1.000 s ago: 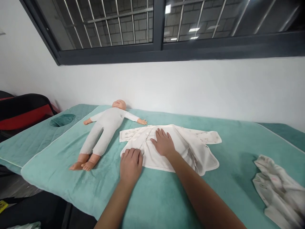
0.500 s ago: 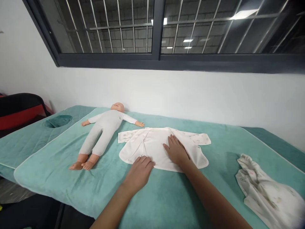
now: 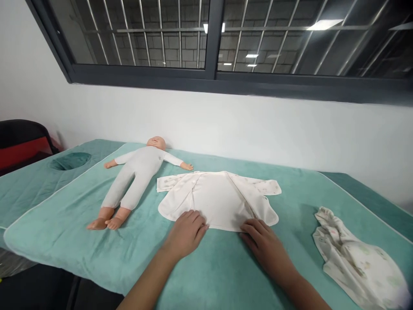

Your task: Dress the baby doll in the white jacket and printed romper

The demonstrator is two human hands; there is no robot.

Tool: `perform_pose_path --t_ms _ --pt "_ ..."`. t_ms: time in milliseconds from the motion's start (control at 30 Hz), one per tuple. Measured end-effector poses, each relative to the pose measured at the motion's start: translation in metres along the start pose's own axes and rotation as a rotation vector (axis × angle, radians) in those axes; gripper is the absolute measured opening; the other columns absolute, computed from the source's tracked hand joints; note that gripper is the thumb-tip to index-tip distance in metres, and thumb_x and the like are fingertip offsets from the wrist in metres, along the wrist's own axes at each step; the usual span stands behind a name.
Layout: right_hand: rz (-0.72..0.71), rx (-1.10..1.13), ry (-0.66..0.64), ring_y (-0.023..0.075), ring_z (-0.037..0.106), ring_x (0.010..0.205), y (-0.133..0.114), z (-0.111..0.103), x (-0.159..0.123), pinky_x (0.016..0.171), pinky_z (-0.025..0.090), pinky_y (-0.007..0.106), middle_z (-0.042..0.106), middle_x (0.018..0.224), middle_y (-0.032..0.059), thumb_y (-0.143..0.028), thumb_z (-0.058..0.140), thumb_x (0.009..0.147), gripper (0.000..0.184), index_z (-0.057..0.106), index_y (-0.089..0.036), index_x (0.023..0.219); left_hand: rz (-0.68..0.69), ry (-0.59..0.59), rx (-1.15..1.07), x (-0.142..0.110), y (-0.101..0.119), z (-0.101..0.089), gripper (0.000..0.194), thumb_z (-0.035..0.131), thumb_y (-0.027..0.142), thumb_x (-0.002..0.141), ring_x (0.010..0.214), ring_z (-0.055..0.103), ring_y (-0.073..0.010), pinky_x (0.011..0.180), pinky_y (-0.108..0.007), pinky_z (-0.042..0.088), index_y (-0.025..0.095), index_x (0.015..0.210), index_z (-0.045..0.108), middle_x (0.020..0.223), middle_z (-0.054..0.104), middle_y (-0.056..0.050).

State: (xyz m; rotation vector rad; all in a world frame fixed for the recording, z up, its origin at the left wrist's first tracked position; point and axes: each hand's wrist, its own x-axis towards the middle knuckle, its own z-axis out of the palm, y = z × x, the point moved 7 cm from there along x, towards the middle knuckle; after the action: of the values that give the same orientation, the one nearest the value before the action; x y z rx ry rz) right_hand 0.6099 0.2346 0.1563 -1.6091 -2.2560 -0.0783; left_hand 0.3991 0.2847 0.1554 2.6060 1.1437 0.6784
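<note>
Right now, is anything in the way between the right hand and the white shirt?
Nothing visible: the right hand touches the white shirt at its lower edge. The crumpled cloth lies off to the right.

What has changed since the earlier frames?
The right hand moved from the middle of the shirt to its near edge; the left hand shifted right along that edge. The shirt's right side, rumpled before, lies flatter. Doll and bundled cloth stayed.
</note>
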Motion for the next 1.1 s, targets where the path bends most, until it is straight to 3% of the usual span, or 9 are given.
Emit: perform_pose_path --t_ms 133,467,533,600,700,800,867,1000,1100 --pt "-0.061 -0.081 0.007 0.0205 0.058 0.085 0.003 -0.003 -0.001 0.078 0.048 0.039 0.063 0.092 0.0050 -0.031 0.040 0.099 0.025 0.061 -0.021 0.090 0.007 0.038 0.000 0.000 -0.002 -0.002 0.028 0.036 0.031 0.098 0.086 0.054 -0.0189 0.078 -0.035 0.044 0.019 0.090 0.059 0.089 0.060 -0.005" --pt "-0.098 -0.083 -0.037 0.0185 0.056 0.073 -0.012 -0.015 0.013 0.067 0.044 0.033 0.060 0.081 0.0039 -0.036 0.042 0.098 0.028 0.059 -0.021 0.081 -0.050 0.118 -0.085 -0.003 -0.008 -0.004 0.032 0.035 0.031 0.098 0.078 0.056 -0.0166 0.072 -0.031 0.045 0.019 0.080 0.059 0.080 0.061 -0.003" --pt "-0.060 -0.002 -0.028 0.0185 0.056 0.075 -0.021 -0.018 0.025 0.068 0.043 0.033 0.061 0.082 0.0040 -0.038 0.040 0.098 0.031 0.059 -0.021 0.081 -0.143 0.168 -0.205 -0.003 -0.022 -0.015 0.032 0.036 0.033 0.098 0.074 0.057 -0.0149 0.069 -0.028 0.045 0.020 0.078 0.059 0.077 0.061 -0.002" --pt "0.018 0.180 -0.039 0.0180 0.058 0.080 -0.030 -0.020 0.046 0.072 0.046 0.033 0.063 0.088 0.0040 -0.041 0.039 0.098 0.032 0.060 -0.022 0.084 -0.270 0.277 -0.264 -0.004 -0.049 -0.042 0.030 0.038 0.034 0.097 0.076 0.058 -0.0151 0.071 -0.028 0.047 0.020 0.081 0.059 0.080 0.063 -0.001" --pt "0.191 0.558 -0.086 0.0176 0.062 0.095 -0.042 -0.014 0.095 0.083 0.049 0.032 0.065 0.103 0.0031 -0.047 0.042 0.096 0.030 0.061 -0.024 0.094 -0.473 0.522 -0.076 -0.015 -0.106 -0.110 0.024 0.041 0.034 0.093 0.096 0.059 -0.0217 0.087 -0.036 0.048 0.021 0.093 0.061 0.097 0.065 -0.005" --pt "0.247 0.847 -0.122 0.0196 0.057 0.116 -0.057 0.010 0.170 0.101 0.045 0.035 0.061 0.124 0.0035 -0.048 0.056 0.088 0.031 0.060 -0.026 0.109 -0.669 0.530 0.265 -0.025 -0.170 -0.169 0.033 0.047 0.034 0.089 0.120 0.049 -0.0338 0.104 -0.049 0.039 0.015 0.113 0.059 0.121 0.059 -0.015" --pt "0.265 0.982 -0.117 0.0207 0.052 0.125 -0.067 0.034 0.230 0.105 0.044 0.035 0.055 0.135 0.0066 -0.045 0.065 0.081 0.048 0.052 -0.024 0.122 -0.737 0.506 0.320 -0.030 -0.210 -0.191 0.044 0.051 0.037 0.086 0.127 0.042 -0.0415 0.103 -0.055 0.037 0.012 0.122 0.056 0.132 0.052 -0.021" --pt "0.343 0.925 -0.166 0.0216 0.044 0.133 -0.088 0.095 0.344 0.105 0.043 0.033 0.037 0.150 0.0116 -0.052 0.058 0.085 0.077 0.025 -0.020 0.147 -0.964 0.369 -0.092 -0.034 -0.276 -0.189 0.058 0.062 0.050 0.079 0.106 0.060 -0.0394 0.088 -0.048 0.050 0.010 0.121 0.057 0.117 0.064 -0.020" --pt "0.357 0.883 -0.266 0.0306 0.043 0.132 -0.102 0.132 0.410 0.107 0.041 0.040 0.039 0.147 0.0182 -0.058 0.064 0.078 0.092 0.026 -0.012 0.148 -1.081 0.317 -0.648 -0.031 -0.295 -0.165 0.061 0.064 0.058 0.076 0.087 0.068 -0.0325 0.071 -0.040 0.055 0.014 0.117 0.059 0.100 0.071 -0.013"
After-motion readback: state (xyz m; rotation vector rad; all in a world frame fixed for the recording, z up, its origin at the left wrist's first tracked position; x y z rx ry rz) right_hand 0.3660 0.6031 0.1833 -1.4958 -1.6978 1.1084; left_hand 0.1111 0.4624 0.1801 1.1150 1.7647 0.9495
